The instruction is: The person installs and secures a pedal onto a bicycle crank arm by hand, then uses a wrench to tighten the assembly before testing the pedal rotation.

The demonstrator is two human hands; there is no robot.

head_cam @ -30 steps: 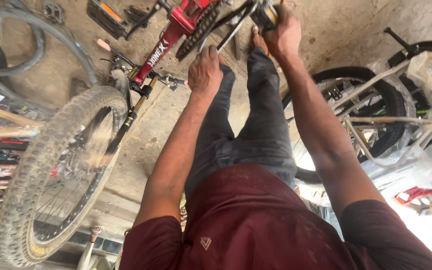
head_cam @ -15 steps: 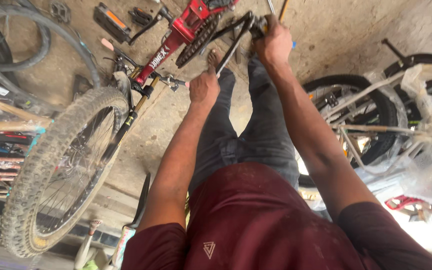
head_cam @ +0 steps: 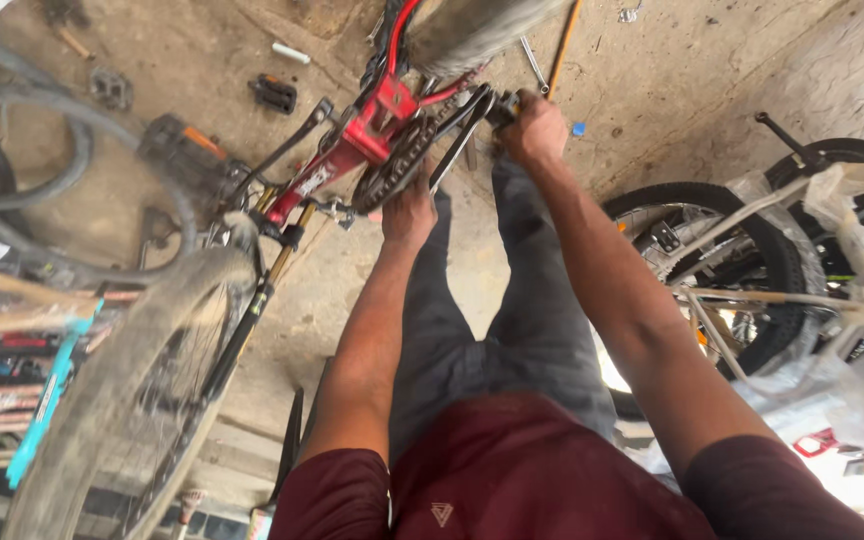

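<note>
- Right now I see both hands on a red bike (head_cam: pixel 372 130) lying on the concrete floor (head_cam: pixel 712 60).
- Right hand (head_cam: pixel 535 128) is closed around the pedal (head_cam: pixel 508 104) at the end of the crank arm (head_cam: pixel 460 135); fingers wrapped tight, pedal mostly hidden inside the fist.
- Left hand (head_cam: pixel 410 212) sits just below the chainring (head_cam: pixel 392 175), touching it at the lower edge. Fingers point away from the camera, so I cannot tell whether they are clamped on anything or just pressing.
- Bike frame runs from the top centre down to the left; the chainring is between the two hands.
- Front wheel (head_cam: pixel 132 400) is at lower left, blurred, with the fork (head_cam: pixel 252 320) leading up to the frame.
- Rear tyre (head_cam: pixel 472 30) is at the top edge, also blurred.
- My legs in dark trousers (head_cam: pixel 492 320) run straight under the crank, dark red shirt (head_cam: pixel 512 480) at the bottom.
- Spanner (head_cam: pixel 535 62) lies on the floor just beyond the right hand, a black loose pedal (head_cam: pixel 274 94) well to the left of the frame.
- Second bike (head_cam: pixel 752 260), partly wrapped in clear plastic, stands at right, apart from the hands.
- Loose tyre (head_cam: pixel 22 150) lies at far left.
</note>
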